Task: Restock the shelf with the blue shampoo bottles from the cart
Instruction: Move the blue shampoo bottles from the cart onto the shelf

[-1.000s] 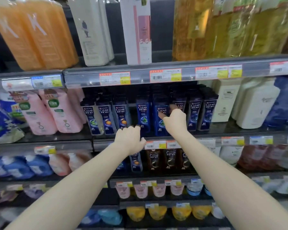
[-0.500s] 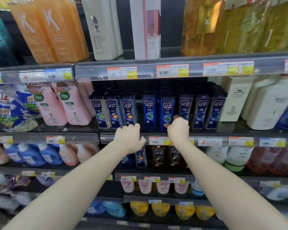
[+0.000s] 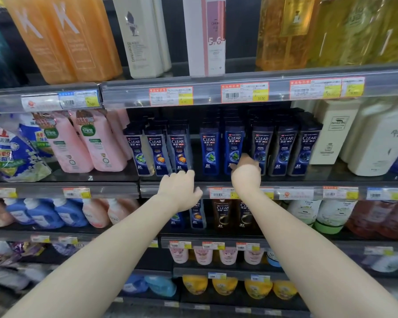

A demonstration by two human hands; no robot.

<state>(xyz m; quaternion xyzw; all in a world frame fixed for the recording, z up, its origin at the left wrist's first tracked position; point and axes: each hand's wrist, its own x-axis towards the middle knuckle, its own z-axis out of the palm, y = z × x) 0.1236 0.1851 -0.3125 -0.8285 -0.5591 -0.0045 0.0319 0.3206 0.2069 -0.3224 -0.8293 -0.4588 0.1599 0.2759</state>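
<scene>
The blue shampoo bottles stand in a row just behind the shelf lip. Above the lip, our right hand touches one, its grip hidden. At the lip, our left hand shows curled fingers, and we cannot tell what they hold. We should square the fronts flush with the lip.

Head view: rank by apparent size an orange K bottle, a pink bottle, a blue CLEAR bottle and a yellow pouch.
Largest first:
orange K bottle, cropped
pink bottle
blue CLEAR bottle
yellow pouch
True sizes unsure: distances differ.
</scene>
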